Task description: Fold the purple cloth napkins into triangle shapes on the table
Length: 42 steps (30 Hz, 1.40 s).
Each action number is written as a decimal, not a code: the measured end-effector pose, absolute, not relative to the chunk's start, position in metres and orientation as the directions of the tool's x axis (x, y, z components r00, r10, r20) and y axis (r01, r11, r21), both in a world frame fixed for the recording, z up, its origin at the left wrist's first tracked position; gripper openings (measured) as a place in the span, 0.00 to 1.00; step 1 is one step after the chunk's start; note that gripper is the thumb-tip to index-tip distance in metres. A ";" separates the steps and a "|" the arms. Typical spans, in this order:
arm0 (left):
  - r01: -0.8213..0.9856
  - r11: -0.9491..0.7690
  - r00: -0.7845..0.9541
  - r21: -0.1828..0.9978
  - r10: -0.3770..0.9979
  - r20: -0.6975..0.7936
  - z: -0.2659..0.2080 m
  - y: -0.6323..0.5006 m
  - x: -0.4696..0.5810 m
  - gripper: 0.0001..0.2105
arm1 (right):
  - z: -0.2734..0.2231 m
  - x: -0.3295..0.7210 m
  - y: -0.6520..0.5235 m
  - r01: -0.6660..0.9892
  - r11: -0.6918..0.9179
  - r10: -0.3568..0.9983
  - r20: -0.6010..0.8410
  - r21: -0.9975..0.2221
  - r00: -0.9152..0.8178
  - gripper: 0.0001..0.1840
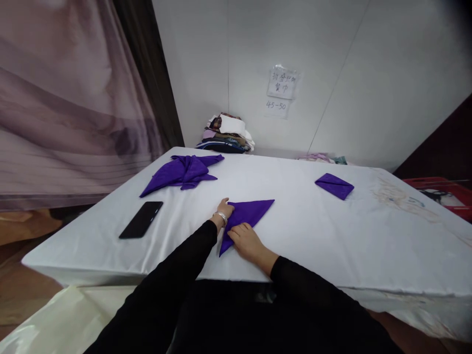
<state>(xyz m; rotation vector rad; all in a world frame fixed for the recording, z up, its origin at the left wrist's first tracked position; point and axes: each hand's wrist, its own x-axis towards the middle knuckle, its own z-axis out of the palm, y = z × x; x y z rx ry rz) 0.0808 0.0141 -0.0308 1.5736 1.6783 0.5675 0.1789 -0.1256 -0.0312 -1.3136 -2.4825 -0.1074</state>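
A purple cloth napkin (247, 212) lies folded into a triangle on the white-covered table, one point to the upper right and another toward me. My left hand (225, 209), with a silver bracelet at the wrist, is closed at its upper left corner, one finger stretched past the edge. Across the napkin's lower part reaches my right hand (246, 240), its fingers bent over the left edge. Part of the cloth is hidden under both hands.
A crumpled pile of purple cloth (184, 170) and a black phone (141, 220) lie to the left. On the right rests a folded purple napkin (335, 186). Folded clothes (226, 133) are stacked by the wall; a red crate (448, 189) stands beyond the table's right side.
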 end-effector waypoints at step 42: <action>0.538 -0.635 0.627 0.555 0.741 0.239 -0.047 -0.033 0.014 0.14 | -0.014 0.254 -0.076 -0.247 -0.211 0.918 -0.278 -0.946 0.282 0.18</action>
